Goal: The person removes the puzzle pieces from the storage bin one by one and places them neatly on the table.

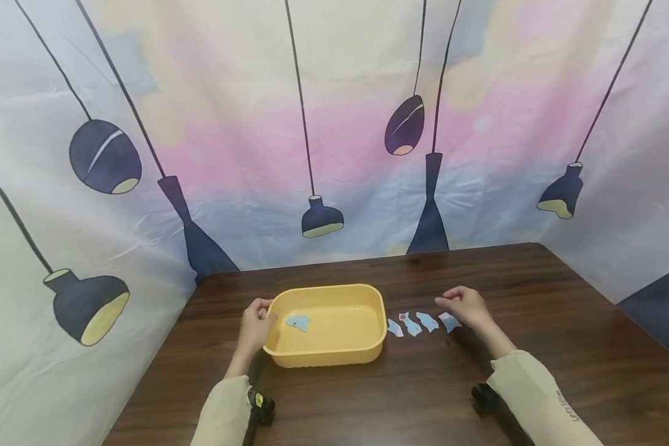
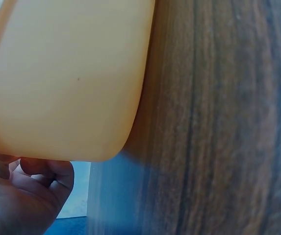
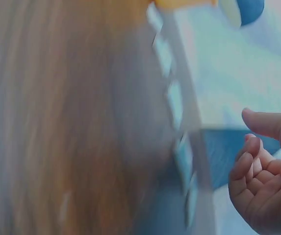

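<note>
My left hand [image 1: 254,328] grips the left rim of a yellow plastic tub [image 1: 334,357], its fingers curled at the tub's end in the left wrist view. Inside the tub, toward the left, lies a light-blue jagged paper-like piece [image 1: 299,323]. My right hand [image 1: 468,308] hovers over the right end of a row of similar pieces. Between its thumb and loosely bent fingers [image 3: 242,166] nothing shows in the right wrist view. The row runs rightward from the tub, with one piece [image 1: 395,327] beside the tub wall and another [image 1: 450,321] under my right hand.
The dark wooden table [image 1: 424,396] carries the tub and the pieces. A curtain [image 1: 357,155] printed with hanging lamps stands behind the table's far edge and at both sides. Black wrist devices [image 1: 263,409] sit below both of my sleeves.
</note>
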Demonstrator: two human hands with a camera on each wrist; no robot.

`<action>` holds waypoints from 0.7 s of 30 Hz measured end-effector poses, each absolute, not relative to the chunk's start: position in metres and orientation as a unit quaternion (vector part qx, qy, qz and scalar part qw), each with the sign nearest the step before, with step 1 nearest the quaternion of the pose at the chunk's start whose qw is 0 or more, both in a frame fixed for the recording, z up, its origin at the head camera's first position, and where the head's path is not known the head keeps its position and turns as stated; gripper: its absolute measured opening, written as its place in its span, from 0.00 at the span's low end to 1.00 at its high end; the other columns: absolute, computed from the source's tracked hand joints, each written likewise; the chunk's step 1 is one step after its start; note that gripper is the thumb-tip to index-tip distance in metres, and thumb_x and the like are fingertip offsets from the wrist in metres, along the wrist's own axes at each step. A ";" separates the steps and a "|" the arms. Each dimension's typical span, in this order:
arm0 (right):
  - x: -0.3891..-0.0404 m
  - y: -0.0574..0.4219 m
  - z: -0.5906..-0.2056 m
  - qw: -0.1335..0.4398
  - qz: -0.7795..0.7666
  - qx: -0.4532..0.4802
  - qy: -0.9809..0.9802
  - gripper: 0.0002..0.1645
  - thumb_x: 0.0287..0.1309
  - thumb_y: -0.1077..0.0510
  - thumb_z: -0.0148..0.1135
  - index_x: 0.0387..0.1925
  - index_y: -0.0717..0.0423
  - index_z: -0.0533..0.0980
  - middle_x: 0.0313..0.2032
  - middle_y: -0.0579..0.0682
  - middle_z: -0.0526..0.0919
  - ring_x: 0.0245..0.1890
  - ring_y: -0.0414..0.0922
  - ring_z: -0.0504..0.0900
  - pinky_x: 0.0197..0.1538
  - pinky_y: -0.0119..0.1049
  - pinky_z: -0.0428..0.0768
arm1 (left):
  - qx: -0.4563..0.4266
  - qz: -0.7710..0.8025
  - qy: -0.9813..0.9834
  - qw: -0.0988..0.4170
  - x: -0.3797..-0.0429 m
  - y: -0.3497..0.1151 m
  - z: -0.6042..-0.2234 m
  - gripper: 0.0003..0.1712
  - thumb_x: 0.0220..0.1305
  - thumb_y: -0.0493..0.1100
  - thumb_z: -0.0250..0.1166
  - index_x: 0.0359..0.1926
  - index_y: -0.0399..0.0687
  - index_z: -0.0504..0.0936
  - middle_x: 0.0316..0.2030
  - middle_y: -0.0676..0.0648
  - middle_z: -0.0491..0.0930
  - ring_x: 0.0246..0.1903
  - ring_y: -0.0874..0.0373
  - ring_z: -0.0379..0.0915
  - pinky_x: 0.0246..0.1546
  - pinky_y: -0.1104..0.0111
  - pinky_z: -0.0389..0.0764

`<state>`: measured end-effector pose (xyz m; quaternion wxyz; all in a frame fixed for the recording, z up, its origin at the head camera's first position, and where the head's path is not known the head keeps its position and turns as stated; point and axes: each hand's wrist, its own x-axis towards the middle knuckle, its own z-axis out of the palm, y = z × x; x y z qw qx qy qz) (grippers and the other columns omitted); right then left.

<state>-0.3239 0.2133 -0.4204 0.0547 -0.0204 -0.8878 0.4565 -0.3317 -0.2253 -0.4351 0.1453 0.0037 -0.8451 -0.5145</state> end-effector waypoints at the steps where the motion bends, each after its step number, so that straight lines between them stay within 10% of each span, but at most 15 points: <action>1: -0.325 0.205 -0.417 0.053 0.462 -0.016 -0.885 0.23 0.59 0.53 0.64 0.44 0.71 0.76 0.33 0.59 0.79 0.29 0.44 0.76 0.30 0.34 0.74 | 0.005 -0.514 -0.845 0.147 -0.331 -0.226 -0.436 0.20 0.56 0.27 0.56 0.51 0.27 0.76 0.17 0.55 0.56 0.16 0.68 0.52 0.20 0.77 0.59; 21: -0.336 0.029 -0.391 -0.015 0.529 0.114 -0.841 0.14 0.57 0.57 0.66 0.43 0.61 0.79 0.33 0.54 0.80 0.29 0.46 0.81 0.34 0.34 0.79 | 0.012 -0.517 -0.840 0.163 -0.329 -0.225 -0.437 0.18 0.56 0.27 0.58 0.49 0.28 0.77 0.17 0.54 0.57 0.17 0.66 0.53 0.20 0.77 0.58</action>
